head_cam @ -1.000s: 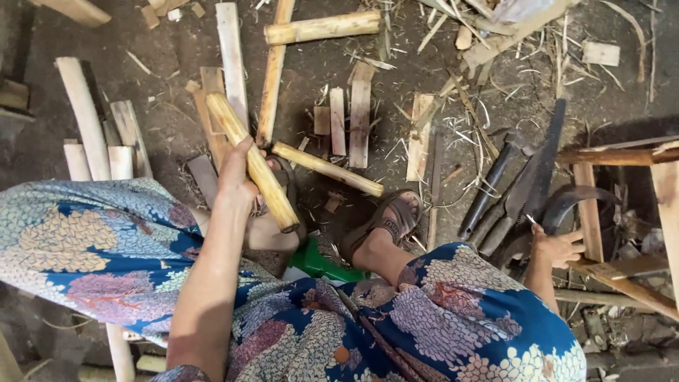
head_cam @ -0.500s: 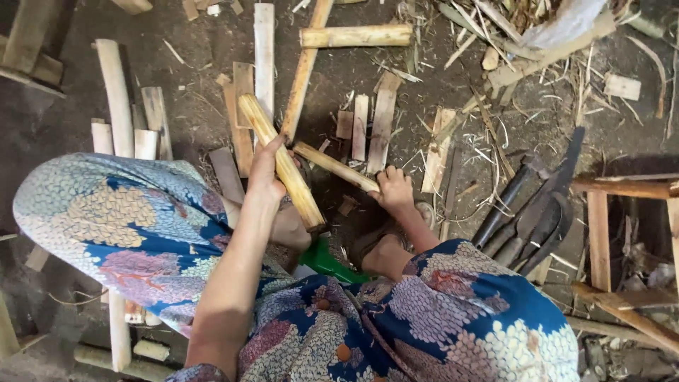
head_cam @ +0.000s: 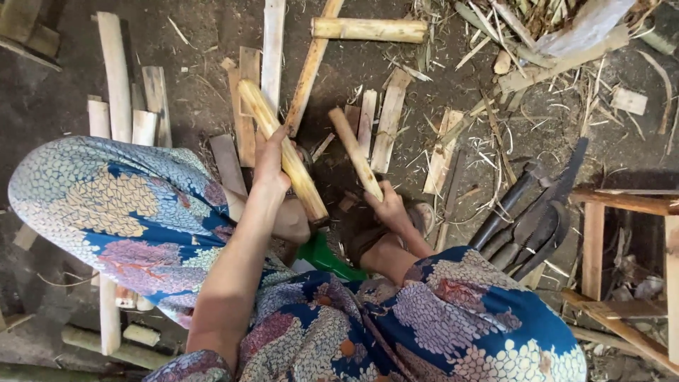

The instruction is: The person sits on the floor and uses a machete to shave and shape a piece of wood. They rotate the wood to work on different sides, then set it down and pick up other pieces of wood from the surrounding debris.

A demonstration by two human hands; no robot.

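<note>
Left grip (head_cam: 272,166) wrapped around thick bamboo piece (head_cam: 281,147), forearm extended; right grip (head_cam: 387,206) clasping thinner stick (head_cam: 356,153), elbow bent

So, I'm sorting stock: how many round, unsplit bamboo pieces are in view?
3: one bamboo piece in the left hand, a thinner one in the right hand, one lying on the ground at top. Others may hide among the debris.
</note>
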